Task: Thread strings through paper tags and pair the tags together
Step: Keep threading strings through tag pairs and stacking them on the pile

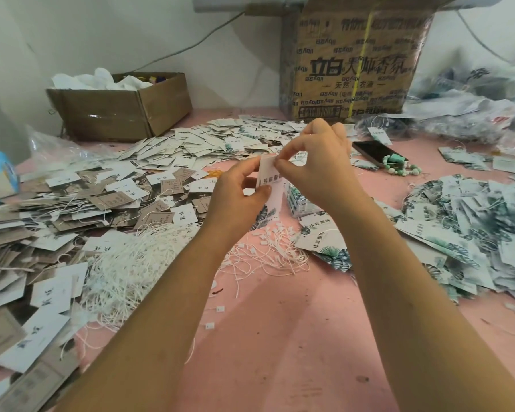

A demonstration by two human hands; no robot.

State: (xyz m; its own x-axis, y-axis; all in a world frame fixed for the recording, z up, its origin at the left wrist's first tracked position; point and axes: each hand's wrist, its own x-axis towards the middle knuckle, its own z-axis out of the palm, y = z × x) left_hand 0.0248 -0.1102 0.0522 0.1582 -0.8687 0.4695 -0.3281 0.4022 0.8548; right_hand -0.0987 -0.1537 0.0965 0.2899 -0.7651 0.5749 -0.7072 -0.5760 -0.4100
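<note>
A white paper tag (268,181) with black characters and a green leaf print is held upright above the pink table. My left hand (238,194) grips its left edge between thumb and fingers. My right hand (315,165) pinches at the tag's top edge with thumb and forefinger; any string between those fingertips is too fine to see. A loose heap of white strings (131,269) lies below left, and more strings with small plastic ends (268,251) lie under my wrists. A small stack of leaf-print tags (301,203) stands just behind my right wrist.
Heaps of tags cover the table: brown and white ones (57,209) at left, white ones (220,141) behind, leaf-print ones (473,230) at right. A phone (375,151) with green beads lies behind my right hand. Cardboard boxes (119,111) (351,63) stand along the wall.
</note>
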